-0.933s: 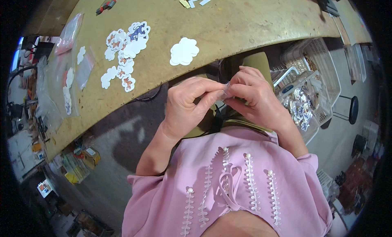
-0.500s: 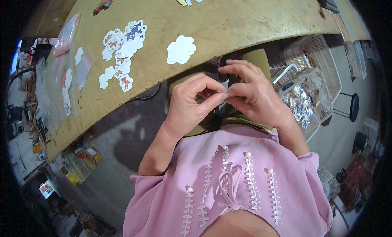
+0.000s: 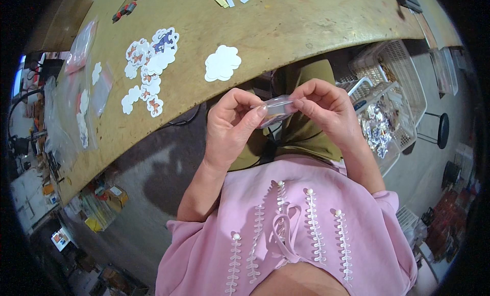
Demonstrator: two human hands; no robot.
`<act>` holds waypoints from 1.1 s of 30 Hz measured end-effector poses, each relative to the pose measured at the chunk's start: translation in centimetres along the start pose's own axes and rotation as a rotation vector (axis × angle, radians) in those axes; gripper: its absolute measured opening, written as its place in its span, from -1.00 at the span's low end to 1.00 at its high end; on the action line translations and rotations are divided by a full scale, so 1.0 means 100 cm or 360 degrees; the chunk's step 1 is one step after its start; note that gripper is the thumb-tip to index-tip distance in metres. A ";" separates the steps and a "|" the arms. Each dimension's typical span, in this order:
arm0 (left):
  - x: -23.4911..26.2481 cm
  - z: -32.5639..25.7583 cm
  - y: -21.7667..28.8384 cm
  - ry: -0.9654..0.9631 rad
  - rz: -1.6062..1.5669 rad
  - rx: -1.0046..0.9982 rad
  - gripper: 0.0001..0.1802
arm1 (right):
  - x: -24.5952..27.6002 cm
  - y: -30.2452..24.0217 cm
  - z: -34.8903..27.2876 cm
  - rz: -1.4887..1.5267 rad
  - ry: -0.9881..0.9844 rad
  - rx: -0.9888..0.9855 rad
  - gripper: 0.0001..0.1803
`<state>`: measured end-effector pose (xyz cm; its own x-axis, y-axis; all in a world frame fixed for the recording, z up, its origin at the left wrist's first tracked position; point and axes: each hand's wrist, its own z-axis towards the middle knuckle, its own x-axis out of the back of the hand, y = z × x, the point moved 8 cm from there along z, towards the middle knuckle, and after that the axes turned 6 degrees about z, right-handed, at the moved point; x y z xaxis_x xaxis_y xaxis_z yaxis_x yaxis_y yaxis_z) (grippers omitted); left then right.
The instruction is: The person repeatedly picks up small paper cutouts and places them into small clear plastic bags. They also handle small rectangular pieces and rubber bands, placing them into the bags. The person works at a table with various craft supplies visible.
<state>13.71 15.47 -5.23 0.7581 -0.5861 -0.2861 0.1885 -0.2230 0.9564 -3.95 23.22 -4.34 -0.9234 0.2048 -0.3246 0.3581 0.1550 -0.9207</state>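
Head view: the left hand (image 3: 232, 125) is pinching the near-left end of a small, clear, glossy plastic bag (image 3: 277, 109) between thumb and fingers. The right hand (image 3: 329, 112) is gripping the opposite end in a matching narrow thumb-and-finger pinch. The bag is lying between the two hands, above the lap and in front of the edge of the brown, worn-surfaced table (image 3: 306, 25). Something with an orange tint is showing through the film; it is too small to identify.

Handling: the bag is probably behaving as a light, limp, rather slippery item, bending wherever it is unsupported. Hold it by opposite ends or corners, with dry fingertips and light tension; hard pulling could be stretching or splitting the film.

Surroundings: a white, cloud-shaped stack of smooth cards (image 3: 223, 64) is resting near the table edge. A cluster of white-bordered, scalloped printed cut-outs (image 3: 164, 41) is lying farther left.
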 end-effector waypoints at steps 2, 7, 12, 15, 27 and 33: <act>0.000 0.000 0.001 0.0021 0.0020 0.0014 -0.91 | 0.001 0.003 0.001 0.0012 0.0006 0.0014 -0.91; -0.007 0.004 0.007 0.0018 0.0726 -0.0130 -0.86 | -0.013 -0.004 -0.004 -0.0340 0.0176 0.0114 -0.90; -0.025 0.007 0.031 0.0090 0.1322 -0.0498 -0.83 | -0.028 -0.017 -0.008 -0.0917 0.0150 0.0466 -0.92; -0.023 0.003 0.038 0.0013 0.1422 -0.0592 -0.83 | -0.020 -0.016 -0.011 -0.0864 0.0112 0.0369 -0.93; 0.012 -0.020 -0.079 -0.0132 -0.0404 0.0796 -0.61 | -0.018 -0.025 -0.041 -0.1115 -0.0257 0.0909 -0.74; 0.005 -0.010 -0.070 -0.0035 -0.0036 0.0505 -0.70 | -0.011 -0.014 -0.043 -0.1154 -0.0342 0.0857 -0.77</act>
<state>13.37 17.55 -12.03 0.7418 -0.5940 -0.3114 -0.0016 -0.4659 0.8848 -2.80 26.98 -1.79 -0.9213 0.0418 0.3865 -0.3801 -0.3056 -0.8730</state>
